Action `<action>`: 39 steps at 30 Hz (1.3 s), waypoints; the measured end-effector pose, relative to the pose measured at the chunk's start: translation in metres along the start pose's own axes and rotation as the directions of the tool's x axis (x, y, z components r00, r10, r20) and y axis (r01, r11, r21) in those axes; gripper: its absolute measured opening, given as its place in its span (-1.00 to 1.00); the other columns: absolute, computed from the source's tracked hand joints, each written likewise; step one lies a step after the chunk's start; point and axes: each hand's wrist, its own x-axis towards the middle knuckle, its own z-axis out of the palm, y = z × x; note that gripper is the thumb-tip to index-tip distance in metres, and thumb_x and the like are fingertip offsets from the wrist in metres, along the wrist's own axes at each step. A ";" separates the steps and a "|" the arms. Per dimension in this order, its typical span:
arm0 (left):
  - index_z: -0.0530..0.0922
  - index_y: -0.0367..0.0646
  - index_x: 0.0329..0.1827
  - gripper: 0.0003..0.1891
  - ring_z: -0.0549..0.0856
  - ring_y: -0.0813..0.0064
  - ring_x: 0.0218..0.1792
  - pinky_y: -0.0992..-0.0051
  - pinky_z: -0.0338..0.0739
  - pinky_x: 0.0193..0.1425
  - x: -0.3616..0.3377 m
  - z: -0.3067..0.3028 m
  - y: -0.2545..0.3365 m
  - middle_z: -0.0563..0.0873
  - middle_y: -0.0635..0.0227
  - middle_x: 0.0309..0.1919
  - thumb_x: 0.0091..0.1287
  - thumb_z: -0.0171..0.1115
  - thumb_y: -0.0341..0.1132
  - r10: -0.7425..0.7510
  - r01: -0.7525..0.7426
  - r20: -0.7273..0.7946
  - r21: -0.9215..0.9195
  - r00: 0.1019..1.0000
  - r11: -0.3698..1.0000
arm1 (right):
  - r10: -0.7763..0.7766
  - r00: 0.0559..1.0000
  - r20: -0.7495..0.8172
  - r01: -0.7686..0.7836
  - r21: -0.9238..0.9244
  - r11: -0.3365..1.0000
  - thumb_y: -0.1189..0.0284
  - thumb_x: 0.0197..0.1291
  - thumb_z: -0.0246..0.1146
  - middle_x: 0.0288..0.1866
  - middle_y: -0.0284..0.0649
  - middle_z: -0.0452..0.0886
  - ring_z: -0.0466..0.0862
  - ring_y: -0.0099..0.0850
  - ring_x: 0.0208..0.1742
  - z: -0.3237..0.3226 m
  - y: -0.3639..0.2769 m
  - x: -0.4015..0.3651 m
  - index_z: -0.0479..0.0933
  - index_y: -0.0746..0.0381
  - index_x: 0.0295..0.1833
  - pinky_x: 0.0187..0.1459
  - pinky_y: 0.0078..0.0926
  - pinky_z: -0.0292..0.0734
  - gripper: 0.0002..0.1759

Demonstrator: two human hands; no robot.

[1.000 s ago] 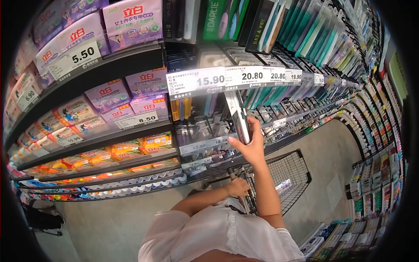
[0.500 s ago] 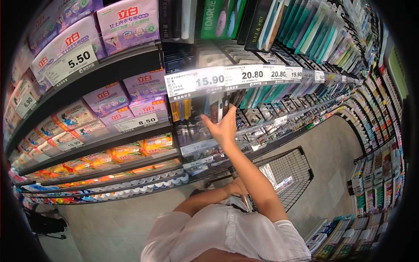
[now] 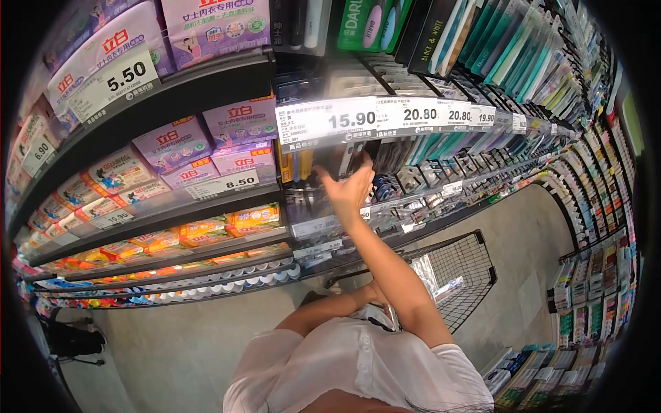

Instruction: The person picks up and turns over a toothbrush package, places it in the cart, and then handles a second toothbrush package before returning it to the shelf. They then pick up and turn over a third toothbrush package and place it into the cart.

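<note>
My right hand (image 3: 351, 193) reaches up into the hanging row below the 15.90 price label (image 3: 337, 122). Its fingers curl at the right side of a dark toothbrush pack (image 3: 346, 158), and the thumb stands off to the left; the grip is partly hidden. Just left of the thumb hang yellow packs (image 3: 296, 165). Lower down, my left hand (image 3: 380, 292) rests at the handle of the wire shopping cart (image 3: 468, 272). Its fingers are mostly hidden behind my right forearm. A shiny, clear-wrapped item (image 3: 430, 279) lies in the cart.
Purple soap packs (image 3: 172, 148) and orange packs (image 3: 255, 219) fill the shelves at left. Above the labels hang toothbrushes, including a green pack (image 3: 361, 27). The shelf lip (image 3: 330, 224) juts out below my right hand. More stocked racks (image 3: 592, 296) stand at right.
The view has shifted, so the shelves appear farther right. My right hand and the dark toothbrush pack have moved slightly left against the price labels. My left hand stays at the cart handle.
</note>
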 end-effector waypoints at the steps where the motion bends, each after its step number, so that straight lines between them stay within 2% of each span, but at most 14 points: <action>1: 0.42 -0.07 0.25 -0.36 0.33 0.21 0.31 0.29 0.21 0.37 0.000 0.001 0.000 0.44 0.16 0.24 0.12 0.30 0.00 -0.012 0.012 -0.001 -0.006 1.000 1.000 | 0.015 1.000 0.009 -0.015 0.023 1.000 0.08 -0.23 0.48 -0.06 0.03 0.38 0.36 -0.05 0.03 0.002 0.003 -0.002 0.22 0.44 0.13 0.07 -0.15 0.22 -0.06; 4: 0.44 -0.08 0.23 -0.38 0.41 0.21 0.26 0.29 0.26 0.33 0.000 -0.003 0.010 0.47 0.15 0.21 0.11 0.31 -0.02 -0.064 0.064 0.003 0.002 0.998 0.998 | 0.039 0.998 0.050 -0.044 0.114 0.992 0.20 -0.25 0.51 -0.12 -0.01 0.45 0.43 -0.11 -0.07 0.003 0.014 -0.005 0.25 0.38 0.06 0.00 -0.20 0.31 -0.18; 7: 0.47 -0.10 0.19 -0.42 0.49 0.19 0.17 0.28 0.35 0.24 -0.004 -0.017 0.032 0.52 0.12 0.15 0.11 0.30 -0.05 0.041 -0.043 0.015 0.169 0.999 0.985 | 0.072 0.985 0.156 -0.114 0.273 0.955 0.40 -0.25 0.52 -0.24 -0.18 0.49 0.54 -0.35 -0.28 -0.017 0.010 -0.012 0.24 0.27 -0.01 -0.18 -0.40 0.47 -0.29; 8: 0.48 -0.11 0.17 -0.44 0.51 0.17 0.14 0.27 0.39 0.20 -0.005 -0.022 0.040 0.53 0.11 0.13 0.10 0.29 -0.07 0.100 -0.103 0.024 0.234 0.995 0.967 | 0.078 0.957 0.280 -0.184 0.379 0.907 0.43 -0.20 0.50 -0.21 -0.22 0.46 0.51 -0.44 -0.22 -0.030 0.007 -0.013 0.20 0.27 0.02 -0.16 -0.48 0.46 -0.29; 10: 0.51 -0.11 0.12 -0.48 0.53 0.13 0.09 0.24 0.45 0.11 -0.005 -0.031 0.052 0.56 0.09 0.08 0.09 0.26 -0.11 0.212 -0.214 0.044 0.347 0.976 0.913 | 0.026 0.940 0.339 -0.202 0.497 0.844 0.48 -0.17 0.47 -0.15 -0.24 0.43 0.49 -0.49 -0.17 -0.043 0.016 -0.018 0.18 0.27 0.06 -0.16 -0.52 0.46 -0.29; 12: 0.52 -0.08 0.11 -0.49 0.51 0.13 0.11 0.24 0.42 0.14 0.003 -0.018 0.028 0.56 0.12 0.09 0.07 0.27 -0.11 0.203 -0.212 0.061 0.347 0.977 0.914 | 0.000 0.920 0.393 -0.235 0.551 0.801 0.56 -0.14 0.43 -0.09 -0.24 0.42 0.51 -0.48 -0.13 -0.053 0.022 -0.018 0.16 0.25 0.11 -0.07 -0.52 0.45 -0.28; 14: 0.51 -0.02 0.15 -0.44 0.45 0.17 0.20 0.26 0.28 0.29 0.029 0.022 -0.038 0.53 0.19 0.15 0.04 0.33 -0.08 0.080 -0.097 0.077 0.249 0.994 0.964 | -0.005 0.868 0.497 -0.351 0.619 0.703 0.58 -0.14 0.43 -0.09 -0.25 0.41 0.51 -0.48 -0.10 -0.058 0.031 -0.014 0.18 0.23 0.11 -0.04 -0.50 0.45 -0.29; 17: 0.54 -0.08 0.08 -0.53 0.53 0.15 0.11 0.27 0.37 0.21 0.031 0.027 -0.041 0.58 0.16 0.07 0.11 0.23 -0.10 0.049 -0.087 0.101 0.419 0.994 0.904 | 0.048 0.729 0.683 -0.578 0.577 0.577 0.58 -0.15 0.44 -0.10 -0.26 0.41 0.50 -0.49 -0.08 -0.074 0.017 -0.003 0.19 0.22 0.11 -0.06 -0.49 0.46 -0.29; 20: 0.54 -0.11 0.07 -0.54 0.53 0.15 0.10 0.26 0.37 0.20 0.034 0.032 -0.050 0.59 0.15 0.06 0.13 0.20 -0.10 0.083 -0.118 0.096 0.459 0.992 0.881 | 0.021 0.783 0.622 -0.498 0.606 0.620 0.52 -0.13 0.47 -0.13 -0.29 0.40 0.50 -0.50 -0.10 -0.065 0.024 -0.002 0.20 0.22 0.11 -0.11 -0.49 0.47 -0.28; 23: 0.54 -0.12 0.07 -0.54 0.52 0.16 0.12 0.25 0.35 0.22 0.035 0.036 -0.059 0.58 0.15 0.07 0.14 0.18 -0.08 0.121 -0.148 0.088 0.455 0.989 0.878 | 0.053 0.834 0.549 -0.395 0.527 0.753 0.38 -0.11 0.49 -0.15 -0.27 0.46 0.53 -0.48 -0.13 -0.060 0.027 -0.004 0.23 0.25 0.09 -0.14 -0.51 0.47 -0.29; 25: 0.54 -0.12 0.07 -0.53 0.51 0.17 0.13 0.25 0.34 0.23 0.033 0.034 -0.057 0.58 0.15 0.07 0.14 0.19 -0.07 0.126 -0.156 0.099 0.422 0.987 0.893 | 0.063 0.877 0.476 -0.244 0.329 0.912 0.27 -0.13 0.50 -0.16 -0.20 0.51 0.56 -0.43 -0.14 -0.064 0.020 -0.002 0.25 0.27 0.07 -0.14 -0.49 0.48 -0.28; 27: 0.54 -0.11 0.07 -0.52 0.50 0.18 0.13 0.25 0.32 0.24 0.028 0.024 -0.042 0.58 0.17 0.07 0.13 0.21 -0.06 0.153 -0.174 0.085 0.381 0.985 0.908 | 0.055 0.914 0.402 -0.122 0.142 0.982 0.17 -0.16 0.50 -0.16 -0.12 0.55 0.59 -0.35 -0.14 -0.066 0.017 -0.002 0.27 0.29 0.05 -0.14 -0.44 0.48 -0.25; 32: 0.53 -0.04 0.10 -0.48 0.50 0.23 0.12 0.24 0.29 0.25 0.010 -0.013 0.023 0.58 0.24 0.07 0.07 0.28 -0.03 0.240 -0.226 -0.003 0.322 0.971 0.919 | 0.003 0.952 0.305 0.057 -0.187 0.981 -0.17 -0.26 0.42 -0.22 0.07 0.55 0.58 0.01 -0.16 -0.065 0.016 -0.003 0.30 0.33 0.11 -0.16 -0.16 0.47 -0.03; 39: 0.53 -0.12 0.07 -0.55 0.49 0.17 0.14 0.27 0.29 0.28 0.010 -0.017 0.037 0.57 0.13 0.08 0.15 0.17 -0.09 0.158 -0.172 0.071 0.289 0.985 0.942 | -0.095 0.962 0.257 0.157 -0.231 0.960 -0.20 -0.30 0.41 -0.22 0.04 0.55 0.53 -0.06 -0.15 -0.073 0.018 -0.007 0.35 0.39 0.04 -0.12 -0.17 0.38 -0.03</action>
